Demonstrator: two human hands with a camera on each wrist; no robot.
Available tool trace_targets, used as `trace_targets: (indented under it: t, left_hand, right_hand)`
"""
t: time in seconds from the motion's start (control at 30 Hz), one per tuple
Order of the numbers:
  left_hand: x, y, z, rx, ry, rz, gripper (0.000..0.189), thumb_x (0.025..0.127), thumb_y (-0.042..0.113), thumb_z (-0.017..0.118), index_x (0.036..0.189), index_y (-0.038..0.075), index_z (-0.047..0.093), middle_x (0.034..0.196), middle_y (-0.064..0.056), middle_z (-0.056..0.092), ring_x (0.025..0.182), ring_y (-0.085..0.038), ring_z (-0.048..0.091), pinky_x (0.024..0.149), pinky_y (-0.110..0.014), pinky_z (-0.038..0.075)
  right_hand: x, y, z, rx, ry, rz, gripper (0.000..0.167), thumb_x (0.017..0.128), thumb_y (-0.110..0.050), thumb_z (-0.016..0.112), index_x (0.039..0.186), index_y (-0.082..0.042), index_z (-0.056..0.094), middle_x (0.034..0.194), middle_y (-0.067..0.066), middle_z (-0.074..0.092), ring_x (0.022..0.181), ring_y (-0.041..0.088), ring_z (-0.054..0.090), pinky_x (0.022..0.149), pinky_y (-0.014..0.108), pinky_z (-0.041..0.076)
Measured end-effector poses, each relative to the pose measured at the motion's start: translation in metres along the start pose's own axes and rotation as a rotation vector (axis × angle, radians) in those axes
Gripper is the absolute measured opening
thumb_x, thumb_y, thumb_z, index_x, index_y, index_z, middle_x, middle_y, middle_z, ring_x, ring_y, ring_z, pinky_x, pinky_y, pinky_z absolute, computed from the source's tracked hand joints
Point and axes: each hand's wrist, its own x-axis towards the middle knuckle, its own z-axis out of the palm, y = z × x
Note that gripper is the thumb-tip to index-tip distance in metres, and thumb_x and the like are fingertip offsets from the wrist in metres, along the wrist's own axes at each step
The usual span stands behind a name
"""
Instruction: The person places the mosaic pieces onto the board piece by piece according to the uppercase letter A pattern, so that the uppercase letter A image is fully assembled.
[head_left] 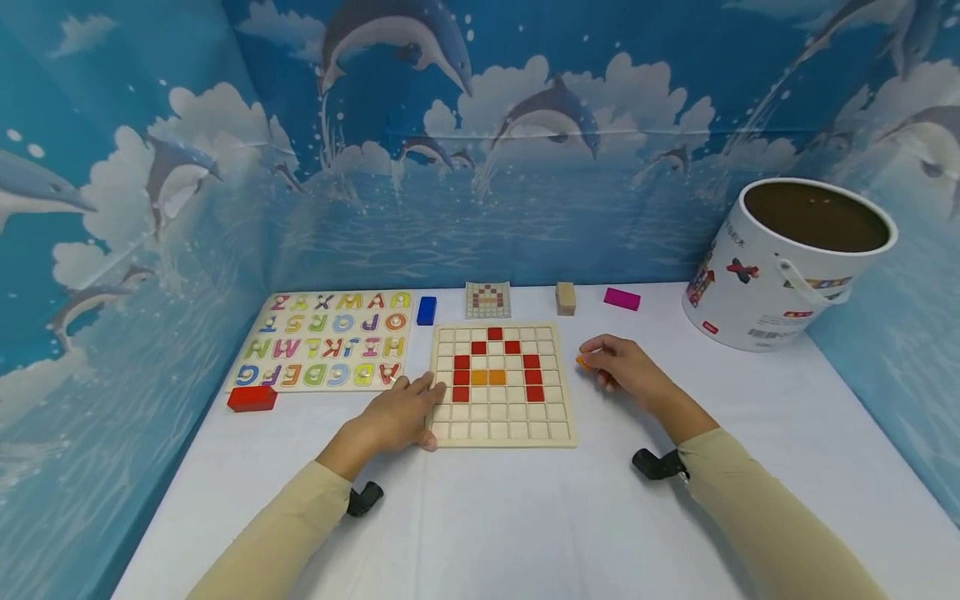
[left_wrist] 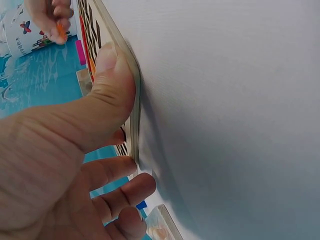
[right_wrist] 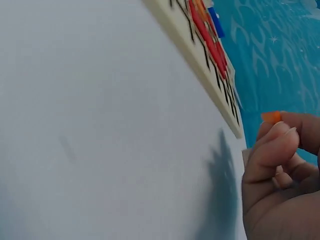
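Note:
A wooden grid board (head_left: 495, 431) lies on the white table with several red tiles (head_left: 495, 333) and two orange tiles (head_left: 487, 377) set in its squares. My left hand (head_left: 401, 412) rests against the board's left side near the front corner. In the left wrist view its thumb (left_wrist: 107, 95) presses on the board's rim, and the other fingers lie loosely along the edge. Right of the board, my right hand (head_left: 622, 367) pinches a small orange tile (right_wrist: 271, 117) between thumb and index finger, above the table and apart from the board.
A pattern card (head_left: 487, 301) lies behind the board. Around it are a blue block (head_left: 427, 311), a wooden block (head_left: 566, 298) and a magenta block (head_left: 622, 298). An alphabet board (head_left: 322, 342) and red block (head_left: 252, 398) lie left; a white bucket (head_left: 757, 283) stands back right.

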Motion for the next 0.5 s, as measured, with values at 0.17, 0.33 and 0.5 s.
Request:
trace_targets:
  t: [0.17, 0.33, 0.5]
  left_hand:
    - [0.000, 0.000, 0.002, -0.014, 0.003, 0.006, 0.090, 0.080, 0.037, 0.083, 0.157, 0.013, 0.042, 0.166, -0.015, 0.029, 0.140, -0.037, 0.038, 0.108, -0.050, 0.041]
    - [0.001, 0.000, 0.002, -0.003, 0.007, 0.005, 0.090, 0.080, 0.039, 0.083, 0.157, 0.013, 0.042, 0.166, -0.014, 0.029, 0.141, -0.037, 0.037, 0.108, -0.051, 0.041]
    - [0.001, -0.001, 0.001, 0.004, 0.001, -0.001, 0.091, 0.079, 0.039, 0.084, 0.157, 0.013, 0.042, 0.166, -0.014, 0.029, 0.142, -0.037, 0.037, 0.108, -0.051, 0.042]
  right_hand:
    - [0.018, -0.010, 0.017, 0.223, -0.018, 0.005, 0.052, 0.099, -0.019, 0.068, 0.141, 0.004, 0.048, 0.091, 0.005, 0.068, 0.065, 0.007, 0.057, 0.060, 0.019, 0.049]
    - [0.025, -0.021, 0.047, 0.153, -0.052, -0.002, 0.046, 0.097, -0.015, 0.070, 0.137, 0.000, 0.054, 0.092, 0.007, 0.071, 0.070, 0.014, 0.064, 0.060, 0.022, 0.049]
    - [0.026, -0.028, 0.073, -0.228, -0.032, -0.096, 0.034, 0.094, -0.019, 0.075, 0.124, -0.008, 0.065, 0.090, 0.006, 0.064, 0.079, 0.018, 0.059, 0.069, 0.029, 0.046]
